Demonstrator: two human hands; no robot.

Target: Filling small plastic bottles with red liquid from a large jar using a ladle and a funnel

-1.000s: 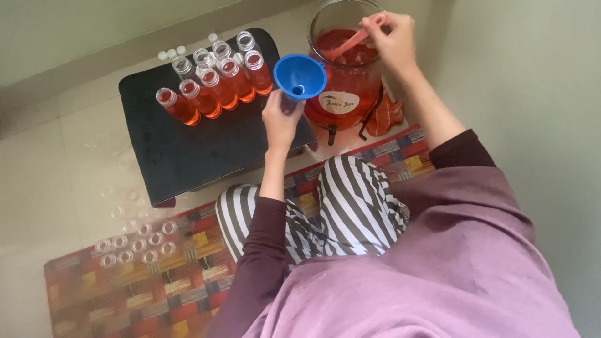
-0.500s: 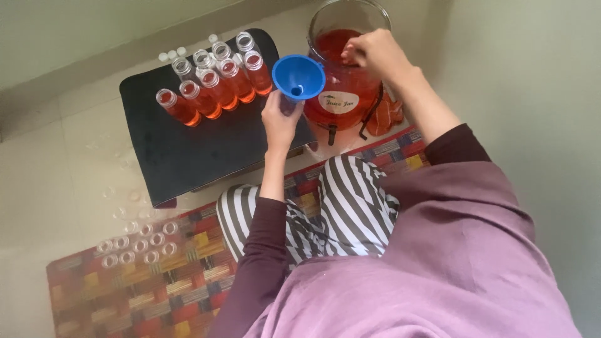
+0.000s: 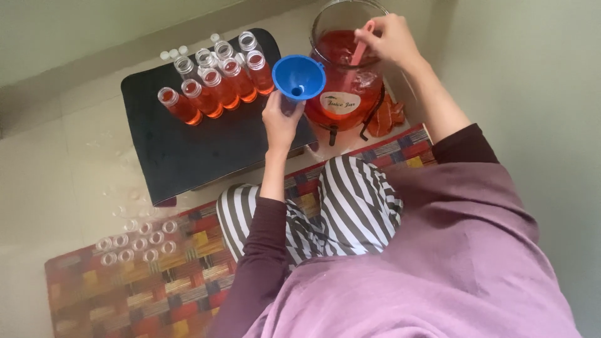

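Overhead, right hand (image 3: pixel 389 39) fingers pinch pink ladle (image 3: pixel 361 50).

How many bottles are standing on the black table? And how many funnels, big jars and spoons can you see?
Bottles on the black table: 9
Blue funnel: 1
Big glass jar: 1
Pink spoon: 1
Total: 12

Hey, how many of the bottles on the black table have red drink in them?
5, in one slanting row on the black table: bottles, left to right. The bottles behind them are partly hidden, so more may be filled.
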